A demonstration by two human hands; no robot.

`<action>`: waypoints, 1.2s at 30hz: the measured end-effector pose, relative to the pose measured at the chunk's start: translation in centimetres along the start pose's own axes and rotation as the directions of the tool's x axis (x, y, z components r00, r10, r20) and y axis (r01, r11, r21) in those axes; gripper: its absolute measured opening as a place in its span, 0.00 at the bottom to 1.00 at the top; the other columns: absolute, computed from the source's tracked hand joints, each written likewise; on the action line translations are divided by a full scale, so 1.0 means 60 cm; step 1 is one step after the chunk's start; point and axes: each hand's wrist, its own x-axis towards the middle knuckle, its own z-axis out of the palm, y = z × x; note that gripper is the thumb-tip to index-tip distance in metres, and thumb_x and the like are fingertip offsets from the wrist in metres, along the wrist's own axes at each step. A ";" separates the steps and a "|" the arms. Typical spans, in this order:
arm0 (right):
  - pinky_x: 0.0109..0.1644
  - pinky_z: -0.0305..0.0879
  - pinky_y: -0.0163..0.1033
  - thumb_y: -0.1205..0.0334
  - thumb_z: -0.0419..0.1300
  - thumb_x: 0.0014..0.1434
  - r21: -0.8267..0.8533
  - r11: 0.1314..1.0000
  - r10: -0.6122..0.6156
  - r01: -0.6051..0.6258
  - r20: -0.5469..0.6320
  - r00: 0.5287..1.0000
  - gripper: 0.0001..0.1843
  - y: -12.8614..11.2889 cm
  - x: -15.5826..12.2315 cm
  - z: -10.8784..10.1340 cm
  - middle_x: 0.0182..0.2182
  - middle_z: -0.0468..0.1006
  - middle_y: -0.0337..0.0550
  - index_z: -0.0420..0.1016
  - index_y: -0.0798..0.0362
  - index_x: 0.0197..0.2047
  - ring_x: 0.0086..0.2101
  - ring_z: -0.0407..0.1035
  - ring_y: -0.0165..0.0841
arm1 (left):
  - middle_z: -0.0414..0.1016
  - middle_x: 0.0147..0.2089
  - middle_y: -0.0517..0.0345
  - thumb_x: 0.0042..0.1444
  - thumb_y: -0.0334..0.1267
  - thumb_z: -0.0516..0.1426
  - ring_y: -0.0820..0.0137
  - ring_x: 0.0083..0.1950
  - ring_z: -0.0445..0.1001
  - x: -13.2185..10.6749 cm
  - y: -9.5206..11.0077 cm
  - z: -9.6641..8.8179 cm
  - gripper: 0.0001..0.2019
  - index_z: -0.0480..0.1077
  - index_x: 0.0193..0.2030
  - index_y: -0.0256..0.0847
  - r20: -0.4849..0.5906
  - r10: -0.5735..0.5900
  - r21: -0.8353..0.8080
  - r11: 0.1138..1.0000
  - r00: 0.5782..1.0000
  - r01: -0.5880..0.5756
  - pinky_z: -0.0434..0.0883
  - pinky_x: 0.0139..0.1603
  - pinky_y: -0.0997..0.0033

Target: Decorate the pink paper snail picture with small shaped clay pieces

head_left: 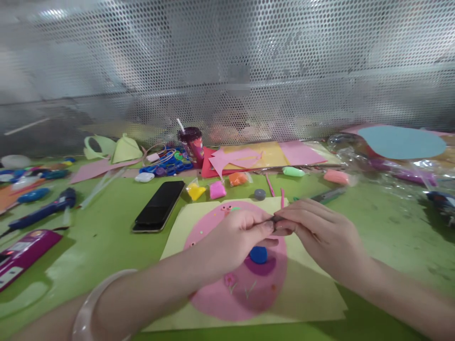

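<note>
Pinching dark piece [276,219], both hands [241,237] [325,234]; straw [180,124] in cup [193,146].

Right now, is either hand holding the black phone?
No, the phone lies on the table; the left hand and right hand hold a dark piece.

Dark piece [274,220]: mostly hidden between fingers [262,229], shape unclear
Pink oval [245,305]: partly covered by left forearm [170,274]
Magenta device [31,252]: cut off at left
</note>
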 end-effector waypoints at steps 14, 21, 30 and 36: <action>0.54 0.73 0.46 0.81 0.42 0.62 -0.147 0.969 -0.188 0.200 0.091 0.978 0.26 -0.001 -0.023 0.012 0.51 0.77 0.55 0.65 0.59 0.59 0.53 0.71 0.39 | 0.76 0.43 0.49 0.62 0.43 0.60 0.67 0.48 0.74 0.013 -0.023 -0.002 0.12 0.73 0.39 0.33 -0.029 0.062 -0.289 0.955 0.998 -0.067 0.66 0.56 0.65; 0.61 0.66 0.52 0.67 0.53 0.68 0.011 0.989 0.147 -0.149 0.090 0.985 0.37 -0.017 -0.034 0.021 0.56 0.73 0.45 0.38 0.44 0.72 0.57 0.66 0.39 | 0.76 0.47 0.46 0.66 0.42 0.55 0.63 0.52 0.73 0.010 -0.027 0.005 0.13 0.74 0.47 0.34 0.025 0.146 -0.266 0.955 0.989 -0.135 0.66 0.59 0.59; 0.56 0.72 0.42 0.75 0.55 0.62 0.267 0.914 0.317 -0.306 0.000 0.948 0.32 -0.028 -0.022 0.008 0.47 0.79 0.31 0.60 0.37 0.64 0.45 0.75 0.33 | 0.78 0.45 0.48 0.59 0.55 0.59 0.63 0.47 0.76 0.011 -0.035 0.006 0.21 0.76 0.44 0.36 -0.006 0.100 -0.090 0.991 0.995 -0.100 0.69 0.56 0.60; 0.38 0.81 0.37 0.72 0.55 0.62 0.429 0.775 0.487 -0.465 0.064 0.871 0.23 -0.028 -0.019 0.005 0.41 0.81 0.35 0.69 0.43 0.57 0.39 0.78 0.36 | 0.78 0.44 0.47 0.64 0.49 0.56 0.63 0.47 0.76 0.002 -0.030 0.018 0.17 0.76 0.42 0.35 -0.048 0.081 -0.108 0.991 0.996 -0.085 0.72 0.51 0.63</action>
